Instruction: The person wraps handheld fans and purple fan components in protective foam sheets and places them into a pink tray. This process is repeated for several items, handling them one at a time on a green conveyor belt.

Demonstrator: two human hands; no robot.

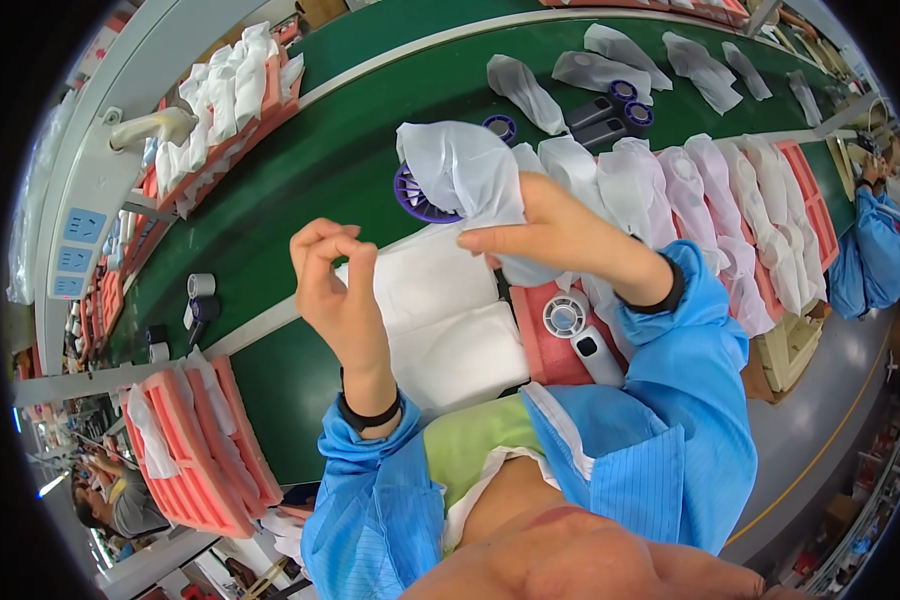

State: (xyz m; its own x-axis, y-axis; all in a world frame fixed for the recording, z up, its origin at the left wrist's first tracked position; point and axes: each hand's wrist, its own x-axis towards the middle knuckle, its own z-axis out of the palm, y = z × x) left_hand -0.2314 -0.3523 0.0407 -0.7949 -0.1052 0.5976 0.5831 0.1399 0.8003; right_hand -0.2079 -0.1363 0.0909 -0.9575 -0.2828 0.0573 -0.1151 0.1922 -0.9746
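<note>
My right hand (560,235) grips a small handheld fan partly wrapped in a thin white foam bag (462,165); the fan's purple round head (413,195) sticks out at the bag's left side. My left hand (338,290) is raised just left of it, fingers curled with the fingertips pinched together, and I see nothing in them. Below my hands lies a stack of flat white foam bags (440,320) on the green belt edge. A bare white fan (578,330) lies on a pink foam tray (540,345) under my right wrist.
A green conveyor belt (350,150) carries bagged fans (525,90) and two dark purple-headed fans (610,110). Pink trays (805,190) of bagged fans run right; more pink trays (205,440) stand at the lower left. Another worker in blue (875,250) sits at the far right.
</note>
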